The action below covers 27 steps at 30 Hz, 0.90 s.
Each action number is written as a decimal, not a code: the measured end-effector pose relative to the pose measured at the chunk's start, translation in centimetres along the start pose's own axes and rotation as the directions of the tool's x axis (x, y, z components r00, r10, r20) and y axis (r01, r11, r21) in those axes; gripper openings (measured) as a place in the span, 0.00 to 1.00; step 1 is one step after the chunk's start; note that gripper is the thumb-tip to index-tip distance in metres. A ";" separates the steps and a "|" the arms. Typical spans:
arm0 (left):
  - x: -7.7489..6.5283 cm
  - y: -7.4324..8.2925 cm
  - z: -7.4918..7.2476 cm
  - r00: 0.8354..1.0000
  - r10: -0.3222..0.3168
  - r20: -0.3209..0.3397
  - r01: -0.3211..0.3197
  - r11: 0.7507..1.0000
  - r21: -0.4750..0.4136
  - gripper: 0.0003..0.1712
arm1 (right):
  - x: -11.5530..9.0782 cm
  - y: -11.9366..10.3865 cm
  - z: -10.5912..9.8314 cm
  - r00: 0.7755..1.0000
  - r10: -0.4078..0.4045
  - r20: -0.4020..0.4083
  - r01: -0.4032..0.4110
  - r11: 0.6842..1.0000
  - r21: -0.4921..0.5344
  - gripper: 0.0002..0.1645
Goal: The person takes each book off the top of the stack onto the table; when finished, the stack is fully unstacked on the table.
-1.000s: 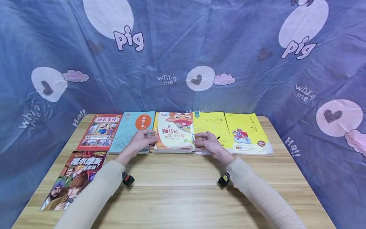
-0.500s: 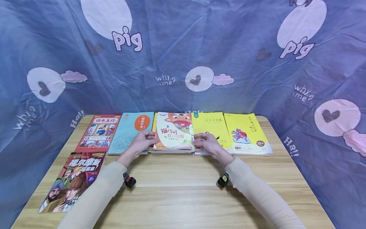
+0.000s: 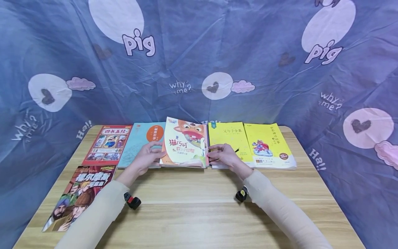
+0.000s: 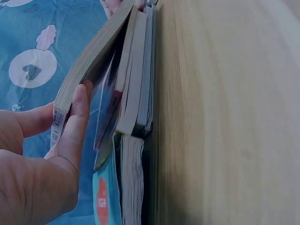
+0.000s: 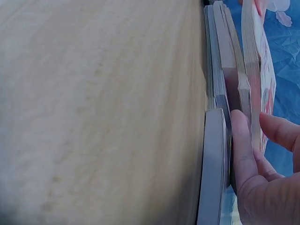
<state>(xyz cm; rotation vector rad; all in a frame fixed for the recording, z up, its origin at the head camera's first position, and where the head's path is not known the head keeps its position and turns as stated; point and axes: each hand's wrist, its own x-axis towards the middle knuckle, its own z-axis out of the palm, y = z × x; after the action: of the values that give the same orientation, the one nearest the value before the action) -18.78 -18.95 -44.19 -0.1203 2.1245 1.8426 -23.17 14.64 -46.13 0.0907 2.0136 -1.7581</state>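
A white children's book [image 3: 183,145] with a red-and-orange cartoon cover is lifted at its left side off the middle pile. My left hand [image 3: 146,157] pinches its left edge; in the left wrist view, my left hand's fingers [image 4: 77,117] reach under the book [image 4: 89,56] and the thumb side lies over it. At the opposite edge is my right hand [image 3: 225,155]. The right wrist view shows that hand's fingers [image 5: 241,145] on both sides of the book's edge [image 5: 255,103]. Several other books [image 4: 133,75] lie stacked beneath, their covers mostly hidden.
Left of the pile are a turquoise book [image 3: 133,145] and a red book [image 3: 105,145], with a detective-cover book [image 3: 74,197] in front. Two yellow books [image 3: 228,135] [image 3: 270,145] lie to the right. A blue printed cloth [image 3: 186,52] hangs behind the wooden table [image 3: 192,214].
The white book has shifted left, and its left side has risen off the pile and tilted. My left hand has moved left with it, while my right hand has barely moved.
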 end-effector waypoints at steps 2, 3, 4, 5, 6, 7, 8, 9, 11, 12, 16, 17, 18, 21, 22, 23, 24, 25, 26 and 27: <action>-0.6 -0.1 -0.4 1.000 0.011 0.004 -0.011 1.000 -0.025 0.34 | 0.1 -0.1 0.2 1.000 -0.001 -0.015 0.000 1.000 -0.031 0.29; -1.0 -0.2 -0.6 1.000 0.016 0.004 -0.016 0.999 -0.034 0.34 | 0.2 -0.1 0.3 1.000 -0.003 -0.022 0.002 0.999 -0.041 0.28; -1.4 -0.3 -0.8 1.000 0.022 0.006 -0.021 0.999 -0.047 0.33 | 0.3 -0.2 0.4 1.000 -0.003 -0.030 0.002 0.999 -0.049 0.28; -1.8 -0.4 -1.1 1.000 0.028 0.011 -0.027 0.998 -0.055 0.33 | 0.3 -0.3 0.5 0.999 -0.004 -0.038 0.002 0.999 -0.055 0.28; -2.1 -0.5 -1.3 0.999 0.031 0.007 -0.030 0.998 -0.058 0.33 | 0.4 -0.3 0.6 0.999 -0.008 -0.043 0.005 0.998 -0.062 0.28; -2.5 -0.7 -1.6 0.999 0.032 0.005 -0.031 0.998 -0.061 0.32 | 0.5 -0.4 0.7 0.999 -0.010 -0.048 0.007 0.998 -0.066 0.28; -2.9 -0.8 -1.8 1.000 0.030 0.000 -0.030 0.998 -0.061 0.31 | 0.5 -0.4 0.8 0.999 -0.015 -0.052 0.011 0.998 -0.069 0.28; -3.4 -1.0 -2.1 1.000 0.028 -0.001 -0.028 0.998 -0.060 0.31 | 0.6 -0.5 0.8 0.998 -0.016 -0.057 0.012 0.998 -0.069 0.28; -4.2 -1.4 -2.7 1.000 0.023 -0.003 -0.023 0.998 -0.064 0.31 | 0.8 -0.4 0.9 0.998 -0.020 -0.062 0.016 0.997 -0.074 0.28; -4.7 -1.6 -3.0 1.000 0.019 -0.008 -0.019 0.998 -0.066 0.31 | 0.9 -0.4 1.0 0.998 -0.021 -0.065 0.016 0.997 -0.077 0.28; -6.5 -2.2 -3.9 1.000 0.017 -0.016 -0.018 0.997 -0.072 0.30 | 1.2 -0.3 0.9 0.997 -0.029 -0.072 0.022 0.995 -0.095 0.28; -7.0 -2.3 -4.1 1.000 0.019 -0.020 -0.020 0.997 -0.069 0.29 | 1.3 -0.3 1.0 0.997 -0.028 -0.072 0.021 0.995 -0.096 0.28; -7.5 -2.4 -4.2 0.999 0.018 -0.027 -0.020 0.998 -0.064 0.29 | 1.3 -0.3 1.0 0.997 -0.028 -0.073 0.021 0.995 -0.098 0.28; -9.0 -2.7 -4.7 0.999 0.023 -0.048 -0.025 0.998 -0.049 0.29 | 1.4 -0.3 1.0 0.997 -0.023 -0.071 0.016 0.996 -0.093 0.28; -9.5 -2.8 -4.9 0.998 0.027 -0.053 -0.029 0.999 -0.046 0.29 | 1.4 -0.3 1.0 0.997 -0.019 -0.072 0.012 0.996 -0.092 0.28; -9.9 -2.9 -5.1 0.998 0.031 -0.056 -0.034 0.999 -0.040 0.30 | 1.3 -0.4 1.0 0.997 -0.015 -0.074 0.009 0.996 -0.091 0.28; -10.3 -3.1 -5.3 0.998 0.028 -0.061 -0.031 0.999 -0.041 0.30 | 1.3 -0.4 1.0 0.997 -0.012 -0.077 0.005 0.996 -0.090 0.28; -10.7 -3.2 -5.5 0.998 0.025 -0.064 -0.028 0.999 -0.041 0.30 | 1.3 -0.4 0.9 0.997 -0.009 -0.078 0.002 0.996 -0.090 0.28; -11.1 -3.4 -5.7 0.998 0.019 -0.066 -0.022 0.999 -0.042 0.30 | 1.3 -0.4 0.9 0.997 -0.007 -0.080 0.000 0.996 -0.091 0.28; -11.5 -3.6 -6.0 0.998 0.013 -0.066 -0.016 0.999 -0.041 0.29 | 1.3 -0.4 0.9 0.997 -0.006 -0.081 -0.002 0.996 -0.093 0.27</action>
<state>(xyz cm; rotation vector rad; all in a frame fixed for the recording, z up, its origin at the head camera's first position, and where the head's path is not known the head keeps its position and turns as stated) -8.09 -27.05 -43.50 -0.1778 2.1368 1.9165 -24.19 13.40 -46.27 0.1321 2.1507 -1.6834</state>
